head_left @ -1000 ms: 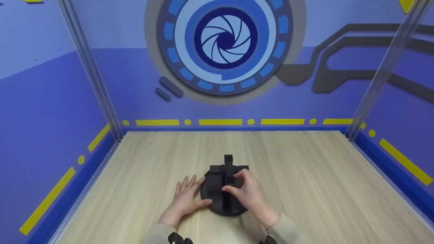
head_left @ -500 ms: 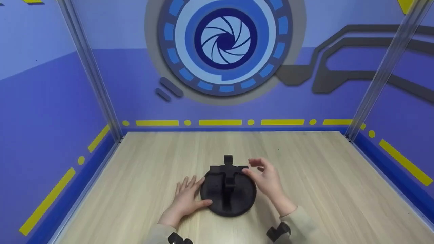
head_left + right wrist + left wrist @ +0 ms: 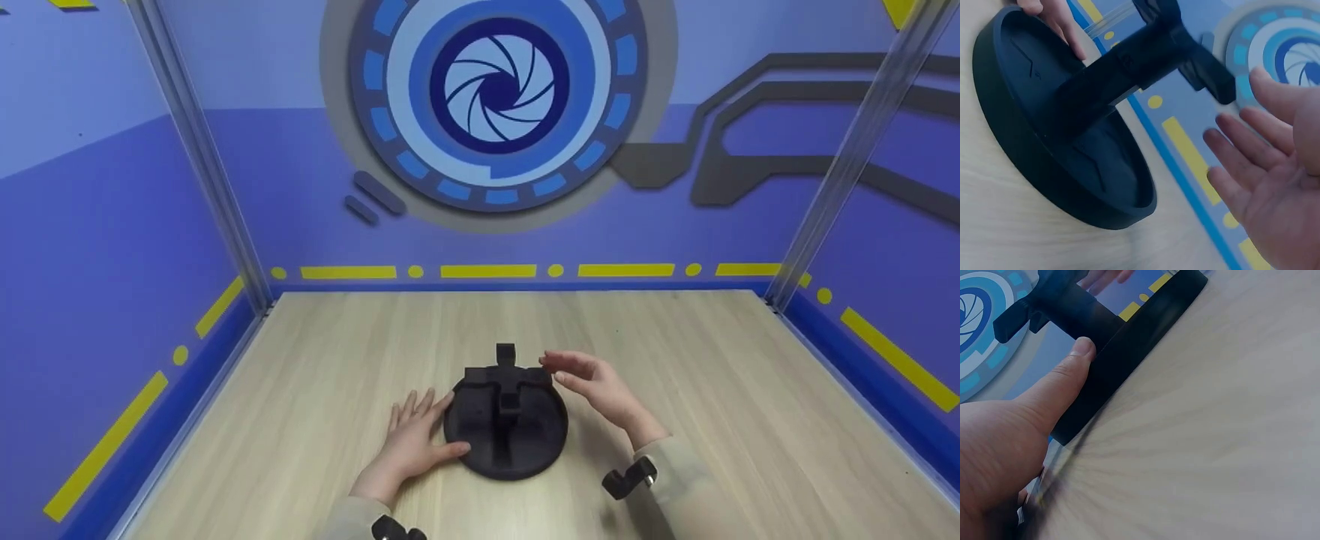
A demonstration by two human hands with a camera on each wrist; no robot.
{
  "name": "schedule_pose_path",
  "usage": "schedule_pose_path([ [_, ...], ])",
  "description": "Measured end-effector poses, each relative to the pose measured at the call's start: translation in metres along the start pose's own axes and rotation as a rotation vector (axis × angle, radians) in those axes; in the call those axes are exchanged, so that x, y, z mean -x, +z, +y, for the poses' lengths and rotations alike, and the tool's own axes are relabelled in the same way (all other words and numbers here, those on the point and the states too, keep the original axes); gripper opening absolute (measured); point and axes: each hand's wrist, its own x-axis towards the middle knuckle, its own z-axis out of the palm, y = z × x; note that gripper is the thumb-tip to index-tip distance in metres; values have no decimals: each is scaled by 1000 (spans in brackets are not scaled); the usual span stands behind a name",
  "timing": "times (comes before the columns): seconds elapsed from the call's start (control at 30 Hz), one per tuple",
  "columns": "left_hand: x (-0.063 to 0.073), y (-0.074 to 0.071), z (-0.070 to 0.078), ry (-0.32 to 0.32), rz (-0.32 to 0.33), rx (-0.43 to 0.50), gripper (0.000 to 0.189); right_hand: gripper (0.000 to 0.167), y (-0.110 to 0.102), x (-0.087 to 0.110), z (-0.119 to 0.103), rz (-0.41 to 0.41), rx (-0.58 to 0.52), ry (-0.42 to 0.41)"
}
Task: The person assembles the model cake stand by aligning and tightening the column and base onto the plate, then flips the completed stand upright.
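A black stand [image 3: 525,454] with a round, raised-rim base stands upright on the table. Its post [image 3: 1120,73] rises from the base and branches into several short arms [image 3: 1216,79] at the top. My left hand [image 3: 416,442] lies against the left side of the base with straight, spread fingers. In the left wrist view its thumb [image 3: 1067,377] presses the rim of the base. Beside the stand's right top arm is my right hand [image 3: 604,386], fingers loosely bent and holding nothing. The right wrist view shows a gap between those fingers and the nearest arm.
The stand sits near the front middle of a light wood table [image 3: 360,337]. Blue printed panels [image 3: 247,187] enclose the back and sides, with metal posts [image 3: 202,150] at the corners. A black wrist device [image 3: 630,478] is strapped at the right sleeve.
My right hand has left the near top arm at the stand's middle and moved right, away from the stand, to beside its right arm. The left hand and the stand have stayed put.
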Motion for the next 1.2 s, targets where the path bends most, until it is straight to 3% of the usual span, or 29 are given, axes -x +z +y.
schedule_pose_path([
  [0.13,-1,0,0,-3,-3,12,97,53,-1,-1,7,-79,-78,-5],
  [0.4,-1,0,0,-3,-4,19,96,50,0,-1,10,-138,-164,-10],
  [1.2,1,-1,1,11,13,-3,99,49,16,7,-5,-105,-30,67],
])
